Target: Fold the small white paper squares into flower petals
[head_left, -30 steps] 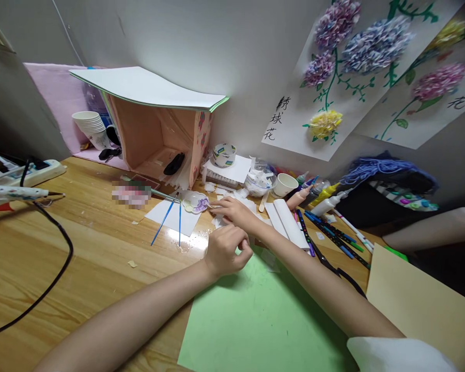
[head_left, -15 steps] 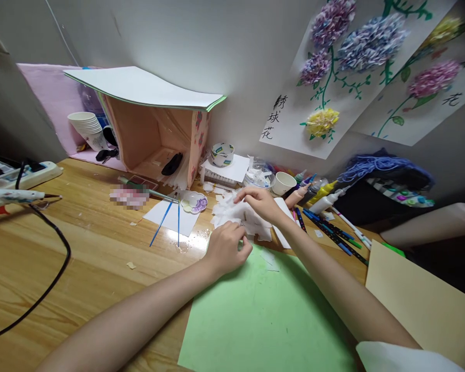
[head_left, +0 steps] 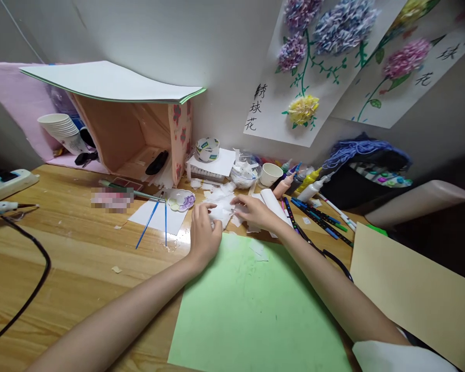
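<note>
A heap of torn white paper pieces (head_left: 220,200) lies on the desk just beyond a green sheet (head_left: 251,305). My left hand (head_left: 203,235) is at the heap's left side, fingers curved and the thumb apart from them. From the right, my right hand (head_left: 253,212) reaches to the same heap, its bent fingers touching the pieces. Both hands look open, cupped around the paper. A few loose white scraps (head_left: 259,251) rest on the green sheet's far edge. Beside my right hand lies a white paper roll (head_left: 276,207).
Blue paintbrushes (head_left: 147,225) and a flower-shaped palette (head_left: 181,200) lie left. Behind stand a tape roll (head_left: 207,150), a paper cup (head_left: 271,174) and paint bottles (head_left: 284,184). Markers (head_left: 321,219) and a cream sheet (head_left: 406,289) lie right; a glue gun (head_left: 3,207) is far left.
My left hand has moved left and forward, its fingers opening beside the heap. My right hand has come down to the heap's right side, and the pieces are drawn closer together. The view has shifted right.
</note>
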A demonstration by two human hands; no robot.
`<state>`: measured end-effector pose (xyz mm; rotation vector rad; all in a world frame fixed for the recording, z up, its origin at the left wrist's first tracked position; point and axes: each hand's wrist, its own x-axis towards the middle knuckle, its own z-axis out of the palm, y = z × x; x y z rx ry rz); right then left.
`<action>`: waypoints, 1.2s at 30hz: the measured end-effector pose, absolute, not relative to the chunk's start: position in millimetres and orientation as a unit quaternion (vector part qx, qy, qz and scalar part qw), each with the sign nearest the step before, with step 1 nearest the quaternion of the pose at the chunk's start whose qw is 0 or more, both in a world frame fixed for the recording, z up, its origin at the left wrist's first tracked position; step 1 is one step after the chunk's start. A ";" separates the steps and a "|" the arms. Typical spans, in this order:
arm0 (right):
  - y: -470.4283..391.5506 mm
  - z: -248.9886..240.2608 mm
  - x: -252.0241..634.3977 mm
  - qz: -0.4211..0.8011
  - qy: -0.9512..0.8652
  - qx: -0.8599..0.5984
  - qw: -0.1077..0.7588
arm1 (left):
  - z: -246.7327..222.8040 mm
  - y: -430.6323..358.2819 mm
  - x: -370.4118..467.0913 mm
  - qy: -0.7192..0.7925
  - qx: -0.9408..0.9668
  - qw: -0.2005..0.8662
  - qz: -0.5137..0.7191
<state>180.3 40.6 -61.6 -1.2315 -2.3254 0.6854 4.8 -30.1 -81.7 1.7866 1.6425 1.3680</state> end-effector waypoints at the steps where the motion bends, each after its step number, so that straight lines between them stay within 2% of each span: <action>1: 42.2 -60.9 180.5 0.261 -0.823 -0.449 0.228 | -81.8 -29.4 4.8 0.586 0.628 0.180 0.479; 7: 43.4 -44.9 182.3 0.313 -0.746 -0.478 0.340 | -86.0 -28.1 8.2 0.622 0.667 0.150 0.382; 11: 46.6 -43.0 183.0 0.367 -0.710 -0.478 0.364 | -88.9 -26.4 6.8 0.614 0.695 0.131 0.351; 14: 47.9 -42.1 186.1 0.318 -0.715 -0.497 0.376 | -88.8 -24.3 4.5 0.596 0.689 0.177 0.371; 18: 40.8 -34.2 189.5 0.183 -0.812 -0.447 0.328 | -84.9 -22.5 3.7 0.598 0.643 0.242 0.411; 21: 33.5 -34.5 186.0 0.157 -0.884 -0.369 0.239 | -81.5 -22.1 3.8 0.607 0.616 0.259 0.429; 23: 30.8 -40.1 180.9 0.141 -0.899 -0.350 0.222 | -80.1 -21.8 3.7 0.607 0.607 0.270 0.437; 28: 31.2 -53.0 169.7 0.139 -0.889 -0.347 0.266 | -78.5 -20.5 4.1 0.588 0.609 0.291 0.446; 36: 32.4 -44.9 171.1 0.190 -0.835 -0.410 0.315 | -78.8 -20.7 4.1 0.559 0.613 0.309 0.464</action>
